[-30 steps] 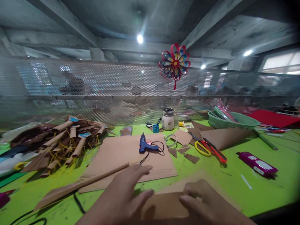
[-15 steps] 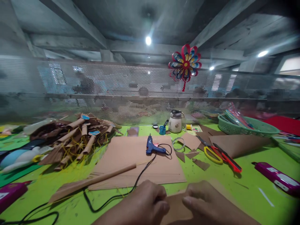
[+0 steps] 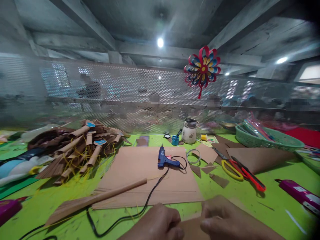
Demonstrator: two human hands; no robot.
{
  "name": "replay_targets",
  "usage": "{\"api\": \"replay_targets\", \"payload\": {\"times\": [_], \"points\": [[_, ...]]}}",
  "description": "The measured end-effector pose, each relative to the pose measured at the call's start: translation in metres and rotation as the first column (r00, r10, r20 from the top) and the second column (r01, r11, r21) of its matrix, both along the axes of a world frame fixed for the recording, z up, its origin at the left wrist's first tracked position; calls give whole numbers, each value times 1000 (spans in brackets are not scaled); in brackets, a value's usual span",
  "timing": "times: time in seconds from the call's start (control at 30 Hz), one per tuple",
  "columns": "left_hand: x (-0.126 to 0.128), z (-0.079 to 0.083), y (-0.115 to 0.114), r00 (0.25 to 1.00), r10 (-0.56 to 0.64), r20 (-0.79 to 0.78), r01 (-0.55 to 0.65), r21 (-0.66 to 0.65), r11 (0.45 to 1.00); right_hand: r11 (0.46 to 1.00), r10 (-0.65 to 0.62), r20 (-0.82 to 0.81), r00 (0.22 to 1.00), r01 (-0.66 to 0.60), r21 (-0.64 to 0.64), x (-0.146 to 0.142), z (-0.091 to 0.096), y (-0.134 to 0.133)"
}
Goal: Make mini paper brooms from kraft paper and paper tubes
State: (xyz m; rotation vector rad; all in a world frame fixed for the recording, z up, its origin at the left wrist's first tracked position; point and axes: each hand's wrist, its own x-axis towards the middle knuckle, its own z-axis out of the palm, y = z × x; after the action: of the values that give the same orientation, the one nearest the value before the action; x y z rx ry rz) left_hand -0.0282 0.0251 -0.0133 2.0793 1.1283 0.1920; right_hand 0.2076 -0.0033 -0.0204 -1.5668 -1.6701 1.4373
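At the bottom edge of the view, a piece of brown kraft paper (image 3: 192, 228) spans the gap between my two hands. My left hand (image 3: 160, 222) is closed on its left side, fingers curled and thumb pressed in. Its right side is pinched by my right hand (image 3: 226, 218), also closed. The lower part of the paper is cut off by the frame. Just beyond the hands lies a stack of brown paper sheets (image 3: 130, 166). A blue glue gun (image 3: 165, 161) rests on it, and a rolled, pleated paper piece (image 3: 105, 197) crosses its front left corner.
A black cord (image 3: 120, 218) runs across the table at left. Finished paper rolls with yellow strings (image 3: 85, 146) are heaped behind it. To the right are scissors (image 3: 232, 170), a red cutter (image 3: 252, 178), a tape ring (image 3: 193, 156), a green basket (image 3: 270, 141) and a purple device (image 3: 300, 193).
The view has shifted slightly, so the table things appear a little lower. Both hands sit slightly lower and further right in the picture, still gripping the brown paper.
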Motion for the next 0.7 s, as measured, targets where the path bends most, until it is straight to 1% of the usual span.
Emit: {"api": "replay_targets", "payload": {"times": [0.1, 0.17, 0.27, 0.33, 0.47, 0.53, 0.57, 0.63, 0.67, 0.7], "points": [[-2, -9, 3, 1000, -2, -27, 3, 36, 999, 1000, 10, 9, 1000, -10, -7, 1, 2, 1], [-3, -11, 5, 999, -25, -32, 27, 53, 998, 999, 30, 40, 999, -31, 20, 4, 6, 4], [-5, -11, 7, 996, -88, -28, 90, 58, 994, 990, 17, 88, 996, -29, 140, 14, 10, 12], [-4, -14, 8, 992, -112, -49, 115, 62, 991, 973, -19, 112, 994, -7, 231, 27, 10, 18], [-1, -28, 10, 985, -164, -43, 167, 76, 983, 919, -114, 187, 976, 32, 394, 49, 11, 36], [2, -34, 10, 983, -177, -47, 181, 115, 977, 889, -121, 250, 961, -7, 457, 46, 20, 55], [3, -35, 10, 981, -187, -61, 194, 150, 969, 869, -119, 292, 949, -43, 493, 39, 28, 69], [8, -36, 9, 970, -214, -119, 237, 243, 941, 815, -150, 383, 911, -105, 570, 12, 47, 107], [11, -36, 9, 963, -220, -155, 258, 296, 920, 802, -175, 436, 883, -129, 583, -8, 56, 129], [14, -37, 8, 956, -223, -190, 277, 345, 897, 796, -178, 454, 873, -143, 588, -31, 63, 153]]}}
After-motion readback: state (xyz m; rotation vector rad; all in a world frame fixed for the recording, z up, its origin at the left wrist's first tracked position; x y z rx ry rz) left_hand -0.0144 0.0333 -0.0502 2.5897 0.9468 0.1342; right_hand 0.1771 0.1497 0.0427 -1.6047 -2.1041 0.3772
